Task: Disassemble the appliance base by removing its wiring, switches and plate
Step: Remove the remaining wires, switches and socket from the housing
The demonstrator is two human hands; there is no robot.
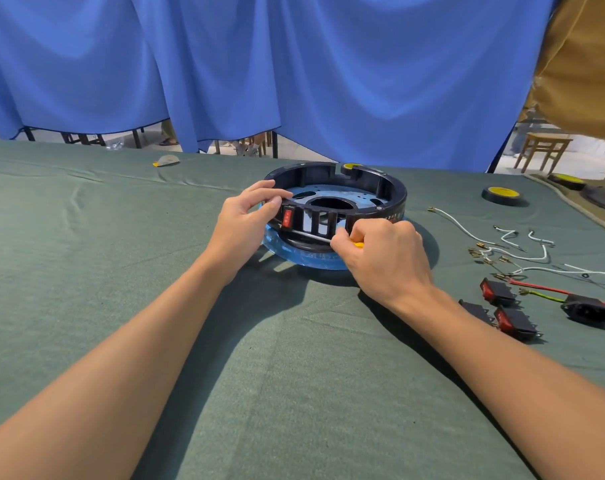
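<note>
A round black appliance base (380, 188) lies on the green cloth, with a blue-filmed plate (356, 197) inside it. One red rocker switch (287, 218) sits in the front wall beside empty slots. My left hand (245, 223) grips the base's left rim next to that switch. My right hand (384, 254) grips a yellow-handled screwdriver (358, 243), its shaft lying along the front wall toward the switch.
Removed parts lie at the right: white wires (508, 247), three red switches (501, 306) and a black power socket (592, 308) with red and green leads. Black-and-yellow tape rolls (501, 195) sit at the back right. A small scrap (167, 161) lies far left.
</note>
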